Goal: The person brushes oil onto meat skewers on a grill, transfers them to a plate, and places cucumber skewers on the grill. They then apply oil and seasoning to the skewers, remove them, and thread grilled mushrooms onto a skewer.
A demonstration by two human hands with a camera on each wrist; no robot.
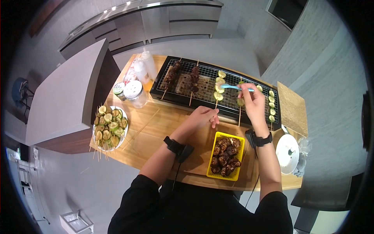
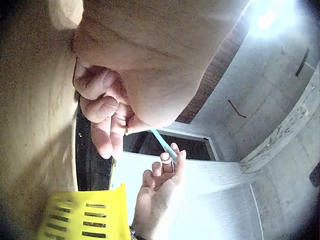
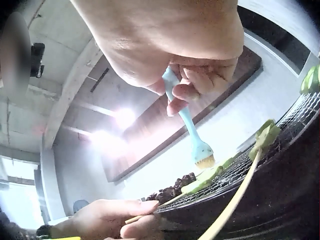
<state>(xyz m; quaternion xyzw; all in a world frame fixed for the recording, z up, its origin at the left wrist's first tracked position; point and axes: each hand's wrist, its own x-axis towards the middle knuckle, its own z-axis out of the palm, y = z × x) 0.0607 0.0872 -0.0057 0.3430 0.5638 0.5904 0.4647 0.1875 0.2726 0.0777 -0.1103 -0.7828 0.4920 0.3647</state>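
Note:
My right hand (image 1: 254, 103) holds a light blue basting brush (image 3: 188, 120) by its handle. Its yellowish bristles hang close over a skewer of green vegetable slices (image 1: 219, 89) on the grill. With thumb and fingers my left hand (image 1: 202, 117) pinches the bare lower end of that skewer, at the grill's front edge. In the right wrist view the skewer's stick (image 3: 172, 202) runs out between the left thumb and finger. A second vegetable skewer (image 1: 240, 102) lies partly hidden under my right hand. The black grill (image 1: 183, 103) has a wire mesh top.
Two dark skewers (image 1: 194, 80) lie left on the grill, another green one (image 1: 271, 105) right. A yellow basket (image 1: 209, 173) of browned pieces stands in front. Left are a plate (image 1: 125, 130) of vegetable skewers, a jar (image 1: 134, 95) and bottles (image 1: 141, 70); right, a white lid-like dish (image 1: 286, 162).

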